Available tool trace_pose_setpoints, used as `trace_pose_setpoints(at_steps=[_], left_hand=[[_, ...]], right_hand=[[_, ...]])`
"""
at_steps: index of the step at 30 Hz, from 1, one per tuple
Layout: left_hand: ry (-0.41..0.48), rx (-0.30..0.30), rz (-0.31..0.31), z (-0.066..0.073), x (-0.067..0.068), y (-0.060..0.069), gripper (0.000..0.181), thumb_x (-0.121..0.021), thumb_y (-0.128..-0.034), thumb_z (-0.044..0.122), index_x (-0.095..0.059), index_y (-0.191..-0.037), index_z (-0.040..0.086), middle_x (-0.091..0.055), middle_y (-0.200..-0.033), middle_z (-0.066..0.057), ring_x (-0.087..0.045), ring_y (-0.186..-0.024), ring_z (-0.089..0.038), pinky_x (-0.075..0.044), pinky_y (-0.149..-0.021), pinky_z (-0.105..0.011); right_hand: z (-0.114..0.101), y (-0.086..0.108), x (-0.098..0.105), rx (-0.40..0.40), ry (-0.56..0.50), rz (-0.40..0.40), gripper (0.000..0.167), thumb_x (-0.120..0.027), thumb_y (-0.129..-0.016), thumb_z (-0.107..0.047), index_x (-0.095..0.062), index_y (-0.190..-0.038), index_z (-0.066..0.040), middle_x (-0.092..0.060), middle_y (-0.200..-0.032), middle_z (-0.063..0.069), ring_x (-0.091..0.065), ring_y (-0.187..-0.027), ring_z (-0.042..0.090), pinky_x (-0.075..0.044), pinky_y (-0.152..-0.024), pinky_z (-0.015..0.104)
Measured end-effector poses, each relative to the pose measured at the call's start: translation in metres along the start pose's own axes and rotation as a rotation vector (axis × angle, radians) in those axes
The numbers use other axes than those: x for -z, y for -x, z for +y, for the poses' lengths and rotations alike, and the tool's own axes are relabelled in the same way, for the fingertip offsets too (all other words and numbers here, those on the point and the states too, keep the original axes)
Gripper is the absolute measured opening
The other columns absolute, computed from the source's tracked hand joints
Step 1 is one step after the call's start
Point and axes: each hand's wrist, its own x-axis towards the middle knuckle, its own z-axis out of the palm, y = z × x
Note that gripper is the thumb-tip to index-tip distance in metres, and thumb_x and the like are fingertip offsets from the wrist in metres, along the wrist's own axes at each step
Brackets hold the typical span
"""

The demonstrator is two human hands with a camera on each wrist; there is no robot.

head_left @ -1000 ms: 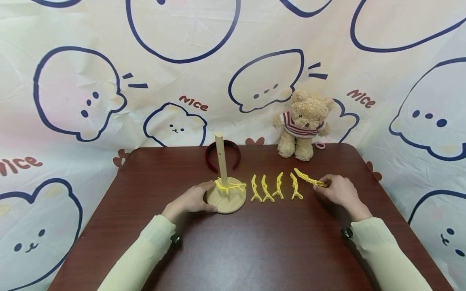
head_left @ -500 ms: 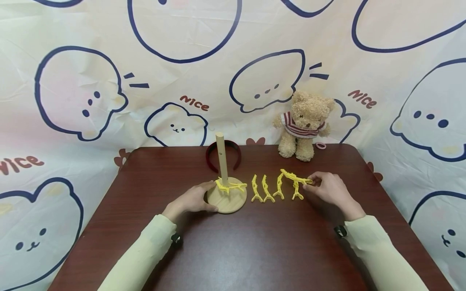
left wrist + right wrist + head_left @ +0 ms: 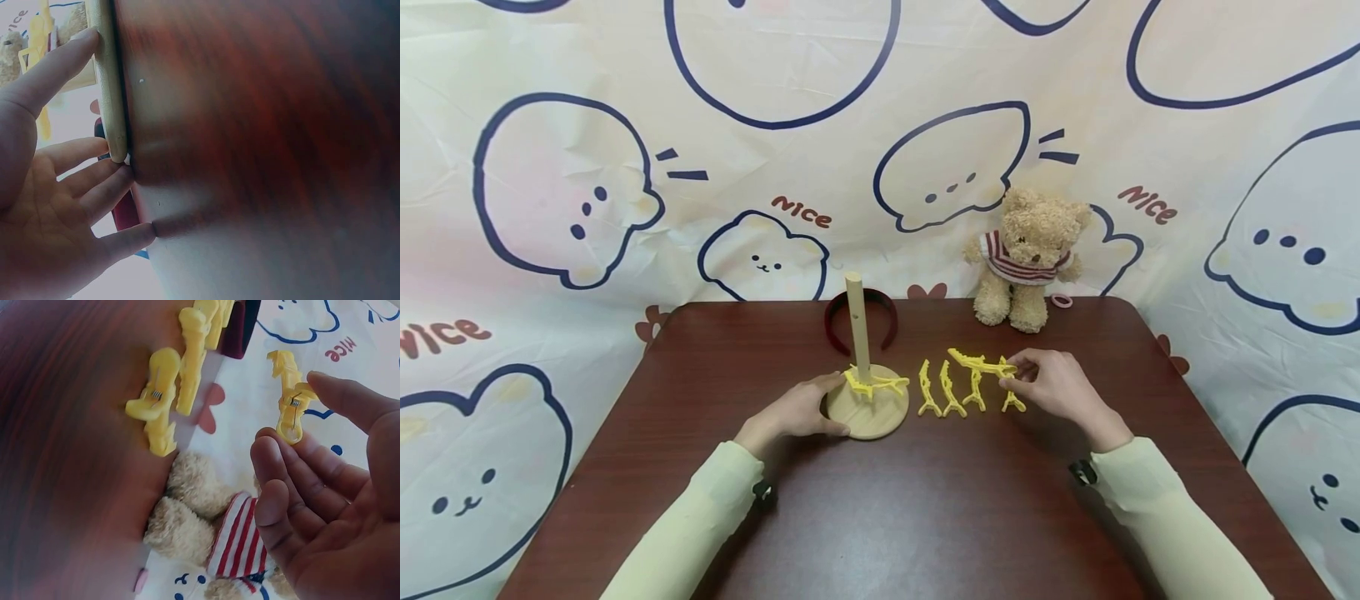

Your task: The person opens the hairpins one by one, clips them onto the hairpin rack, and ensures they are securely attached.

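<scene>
My left hand holds the round base of a wooden stand; thumb and fingers span its rim in the left wrist view. From the base rises an upright post. Yellow hair clips sit at the post's foot, and how they are fixed I cannot tell. Between thumb and fingertips, my right hand pinches the handle end of another yellow hair clip, its jaw end pointing left. That raised clip shows a small spring in the right wrist view. Below it, several similar clips lie in a row.
Behind the stand lies a dark red headband. A teddy bear in a striped top stands at the table's back right, beside a small pink ring. A printed cloth hangs behind the brown table.
My right hand has carried the pinched hair clip leftward over the row of clips, toward the stand. The left hand stays at the base.
</scene>
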Motion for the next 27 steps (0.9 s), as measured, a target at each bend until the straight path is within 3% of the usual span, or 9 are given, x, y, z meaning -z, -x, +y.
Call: trace_pose_setpoints(at_steps=[11, 27], left_hand=[[-0.003, -0.013, 0.007, 0.000, 0.000, 0.000, 0.095, -0.083, -0.0784, 0.044, -0.039, -0.152, 0.004, -0.039, -0.158, -0.020, -0.039, -0.145, -0.036, -0.036, -0.117, -0.051], [0.007, -0.009, 0.006, 0.001, 0.001, 0.002, 0.095, -0.083, -0.0782, 0.045, -0.039, -0.152, 0.004, -0.039, -0.158, -0.019, -0.040, -0.145, -0.036, -0.036, -0.117, -0.051]], right_hand=[[-0.019, -0.004, -0.003, 0.058, -0.018, -0.029, 0.033, -0.080, -0.083, -0.039, -0.077, -0.102, -0.013, -0.074, -0.085, -0.002, -0.063, -0.074, 0.008, -0.051, -0.069, 0.031], [-0.043, -0.012, -0.012, 0.162, -0.080, -0.019, 0.026, -0.081, -0.083, -0.032, -0.078, -0.100, -0.012, -0.073, -0.080, -0.007, -0.064, -0.071, 0.005, -0.053, -0.067, 0.028]])
